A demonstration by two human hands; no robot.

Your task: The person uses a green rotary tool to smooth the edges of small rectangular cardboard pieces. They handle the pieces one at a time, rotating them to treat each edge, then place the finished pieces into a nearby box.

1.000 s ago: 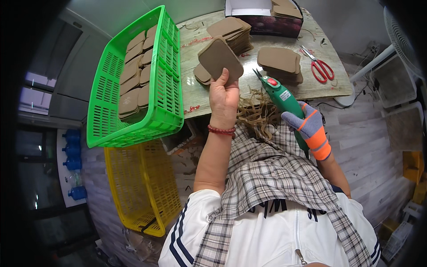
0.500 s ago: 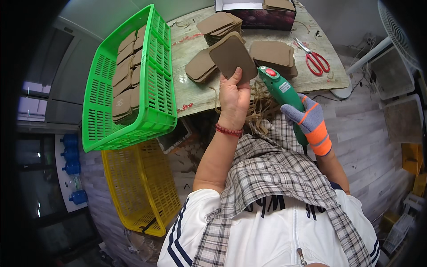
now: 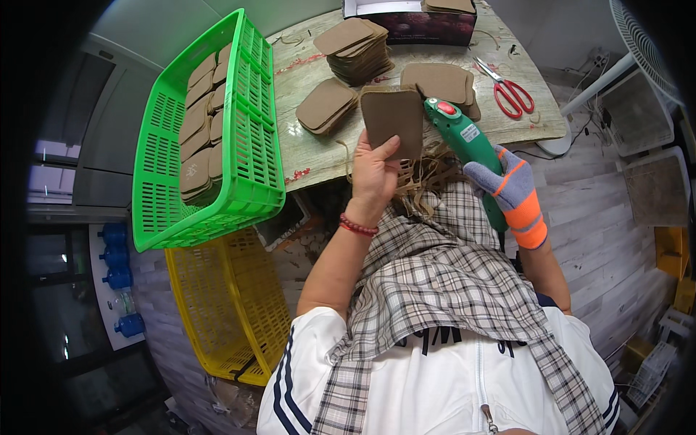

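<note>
My bare left hand (image 3: 375, 174), with a red bead bracelet at the wrist, is closed on a brown rounded-corner pad (image 3: 392, 119), thumb on its face. Wrapped in a grey and orange glove, my right hand (image 3: 509, 190) grips a green handheld electric cutter (image 3: 464, 134) with a red button. The cutter's tip is at the pad's upper right edge; whether it touches, I cannot tell. Thin brown offcut strips (image 3: 420, 177) hang below the pad. On the table behind lie a small pad stack (image 3: 326, 106), a tall stack (image 3: 353, 47) and another stack (image 3: 440, 81).
Red-handled scissors (image 3: 513, 96) lie at the table's (image 3: 312, 156) right. A dark box (image 3: 420, 29) stands at the back. To the left, a green crate (image 3: 250, 163) holds several pads, above a yellow crate (image 3: 228, 304). A white fan (image 3: 645, 43) stands far right.
The pad in my left hand has turned from tilted to nearly upright, and that hand has dropped slightly. My right hand keeps the cutter at its edge.
</note>
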